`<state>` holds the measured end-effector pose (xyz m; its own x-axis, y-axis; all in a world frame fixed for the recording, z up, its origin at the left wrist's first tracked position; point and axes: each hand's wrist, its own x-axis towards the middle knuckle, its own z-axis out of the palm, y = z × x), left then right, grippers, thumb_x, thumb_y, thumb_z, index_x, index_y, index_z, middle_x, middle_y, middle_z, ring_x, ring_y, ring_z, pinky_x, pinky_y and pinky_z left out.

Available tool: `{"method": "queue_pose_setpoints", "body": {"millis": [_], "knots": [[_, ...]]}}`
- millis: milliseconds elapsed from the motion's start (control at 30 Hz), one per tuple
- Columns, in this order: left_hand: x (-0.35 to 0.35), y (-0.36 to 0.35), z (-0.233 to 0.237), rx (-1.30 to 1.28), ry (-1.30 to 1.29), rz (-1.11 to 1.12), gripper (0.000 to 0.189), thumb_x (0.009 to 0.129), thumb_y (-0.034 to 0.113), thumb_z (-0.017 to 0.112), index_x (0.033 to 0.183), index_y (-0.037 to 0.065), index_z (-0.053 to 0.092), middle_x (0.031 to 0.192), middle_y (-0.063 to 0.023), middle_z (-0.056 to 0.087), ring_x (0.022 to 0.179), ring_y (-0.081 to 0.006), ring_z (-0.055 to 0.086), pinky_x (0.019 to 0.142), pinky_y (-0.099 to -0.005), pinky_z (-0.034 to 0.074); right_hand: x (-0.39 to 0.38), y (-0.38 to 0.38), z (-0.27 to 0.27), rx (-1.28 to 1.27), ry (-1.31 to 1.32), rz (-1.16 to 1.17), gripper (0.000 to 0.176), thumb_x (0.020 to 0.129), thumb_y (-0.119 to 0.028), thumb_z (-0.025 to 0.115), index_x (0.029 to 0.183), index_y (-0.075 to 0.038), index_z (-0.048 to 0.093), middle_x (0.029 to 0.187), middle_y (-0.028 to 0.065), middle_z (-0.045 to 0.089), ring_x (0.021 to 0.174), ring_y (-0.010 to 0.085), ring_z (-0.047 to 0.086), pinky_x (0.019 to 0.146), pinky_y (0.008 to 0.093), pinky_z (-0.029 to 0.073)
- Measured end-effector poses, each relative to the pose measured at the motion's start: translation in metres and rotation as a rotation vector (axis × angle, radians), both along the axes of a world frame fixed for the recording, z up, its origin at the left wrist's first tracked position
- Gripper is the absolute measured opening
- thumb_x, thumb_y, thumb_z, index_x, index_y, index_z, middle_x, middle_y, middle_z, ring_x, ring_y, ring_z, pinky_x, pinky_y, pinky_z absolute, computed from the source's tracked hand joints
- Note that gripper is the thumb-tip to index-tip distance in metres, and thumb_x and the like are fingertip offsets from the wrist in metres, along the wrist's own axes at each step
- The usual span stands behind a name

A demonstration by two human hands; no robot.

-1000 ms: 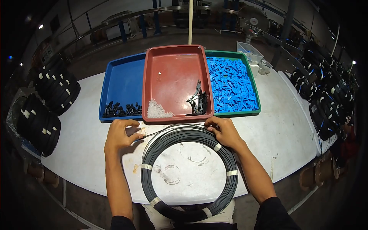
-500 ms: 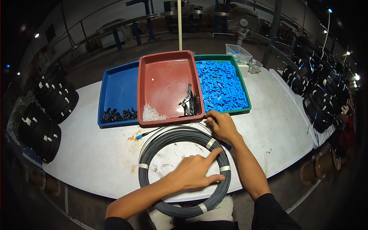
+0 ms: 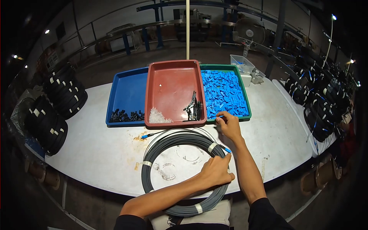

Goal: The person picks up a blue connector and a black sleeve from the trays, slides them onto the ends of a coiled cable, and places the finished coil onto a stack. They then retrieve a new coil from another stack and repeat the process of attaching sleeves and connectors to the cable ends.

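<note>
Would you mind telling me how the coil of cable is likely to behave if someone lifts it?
The coil should hold its ring shape, since white bands bind it. The blue connector lying outside its upper left may dangle. It could feel fairly heavy, given its many bundled turns.

The white table (image 3: pixel 280 134) bears a blue tray (image 3: pixel 130 92), red tray (image 3: pixel 174 86) and green tray (image 3: pixel 222 67), with a cable coil (image 3: pixel 147 176) before them.

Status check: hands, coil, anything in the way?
Left hand over right side of cable coil, close to blue connector. Right hand at front edge of green tray, grip unclear. Coil banded, reaching past near edge of table. Left forearm crosses it.
</note>
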<state>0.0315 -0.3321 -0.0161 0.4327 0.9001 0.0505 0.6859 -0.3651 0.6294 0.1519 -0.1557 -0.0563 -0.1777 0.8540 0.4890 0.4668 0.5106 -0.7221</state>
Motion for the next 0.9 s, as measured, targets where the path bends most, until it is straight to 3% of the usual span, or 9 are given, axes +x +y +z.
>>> {"method": "queue_pose_setpoints", "body": {"millis": [200, 333, 367, 433, 533, 600, 667, 800, 900], "knots": [[-0.019, -0.026, 0.081, 0.058, -0.229, -0.017, 0.049, 0.075, 0.030, 0.072, 0.113, 0.001, 0.060, 0.056, -0.0203, 0.058, 0.055, -0.0439, 0.062, 0.062, -0.0488, 0.051, 0.004, 0.001, 0.005, -0.077, 0.209, 0.041, 0.011, 0.094, -0.009, 0.069, 0.102, -0.001, 0.072, 0.078, 0.0096, 0.075, 0.074, 0.0149, 0.075, 0.066, 0.0287, 0.055], [-0.051, -0.039, 0.146, 0.048, -0.350, -0.042, 0.049, 0.077, 0.026, 0.074, 0.120, 0.005, 0.062, 0.069, -0.0047, 0.060, 0.059, -0.0134, 0.061, 0.056, -0.0299, 0.046, -0.007, 0.006, -0.001, -0.120, 0.388, 0.343, 0.014, 0.099, -0.016, 0.069, 0.100, -0.002, 0.072, 0.076, 0.0016, 0.068, 0.061, 0.0081, 0.060, 0.056, 0.0242, 0.047], [-0.059, -0.042, 0.151, -0.099, -0.510, -0.007, 0.049, 0.079, 0.024, 0.073, 0.123, 0.005, 0.062, 0.087, -0.0012, 0.062, 0.064, -0.0061, 0.059, 0.058, -0.0230, 0.044, -0.008, 0.006, -0.006, -0.172, 0.424, 0.406, 0.018, 0.101, -0.020, 0.067, 0.104, -0.003, 0.071, 0.076, 0.0021, 0.068, 0.059, 0.0074, 0.057, 0.054, 0.0233, 0.045], [-0.071, -0.043, 0.170, -0.095, -0.802, -0.007, 0.062, 0.072, 0.029, 0.074, 0.125, 0.001, 0.060, 0.095, -0.0049, 0.063, 0.064, -0.0066, 0.060, 0.059, -0.0180, 0.045, -0.018, -0.016, 0.015, -0.302, 0.494, 0.547, 0.033, 0.105, -0.035, 0.060, 0.118, -0.005, 0.065, 0.074, 0.0033, 0.067, 0.059, 0.0060, 0.055, 0.051, 0.0213, 0.042], [-0.096, -0.053, 0.190, -0.112, -1.057, 0.114, 0.075, 0.066, 0.033, 0.069, 0.129, -0.005, 0.055, 0.096, -0.0152, 0.065, 0.057, -0.0114, 0.064, 0.050, -0.0200, 0.051, -0.027, -0.031, 0.023, -0.405, 0.511, 0.640, 0.075, 0.098, -0.070, 0.046, 0.141, -0.008, 0.044, 0.080, 0.0065, 0.066, 0.059, 0.0072, 0.058, 0.051, 0.0212, 0.045], [-0.126, -0.044, 0.171, -0.147, -1.284, -0.049, 0.075, 0.074, 0.025, 0.061, 0.136, -0.011, 0.041, 0.090, -0.0278, 0.064, 0.047, -0.0200, 0.062, 0.039, -0.0262, 0.052, -0.025, -0.036, 0.025, -0.398, 0.377, 0.663, 0.098, 0.089, -0.082, 0.043, 0.150, -0.007, 0.034, 0.085, 0.0076, 0.066, 0.072, 0.0114, 0.065, 0.064, 0.0258, 0.053], [-0.143, -0.041, 0.150, -0.229, -1.439, -0.075, 0.074, 0.079, 0.023, 0.058, 0.142, -0.008, 0.033, 0.082, -0.0292, 0.062, 0.045, -0.0236, 0.060, 0.039, -0.0296, 0.051, -0.033, -0.043, 0.026, -0.284, 0.376, 0.661, 0.106, 0.084, -0.087, 0.043, 0.152, -0.007, 0.031, 0.091, 0.0107, 0.068, 0.085, 0.0172, 0.069, 0.075, 0.0309, 0.055], [-0.183, -0.039, 0.116, -0.385, -1.513, -0.097, 0.065, 0.086, 0.020, 0.052, 0.146, 0.006, 0.031, 0.073, -0.0254, 0.057, 0.043, -0.0254, 0.052, 0.043, -0.0344, 0.048, -0.034, -0.048, 0.031, -0.390, 0.448, 0.776, 0.102, 0.087, -0.076, 0.061, 0.154, -0.007, 0.027, 0.099, 0.0145, 0.069, 0.093, 0.0222, 0.070, 0.084, 0.0351, 0.055], [-0.216, -0.044, 0.102, -0.400, -1.342, 0.103, 0.073, 0.083, 0.020, 0.065, 0.148, 0.009, 0.032, 0.085, -0.0208, 0.061, 0.048, -0.0210, 0.056, 0.044, -0.0296, 0.050, -0.041, -0.054, 0.034, -0.362, 0.242, 0.584, 0.099, 0.080, -0.033, 0.086, 0.152, -0.006, 0.025, 0.104, 0.0191, 0.073, 0.095, 0.0248, 0.071, 0.089, 0.0375, 0.053]]}}
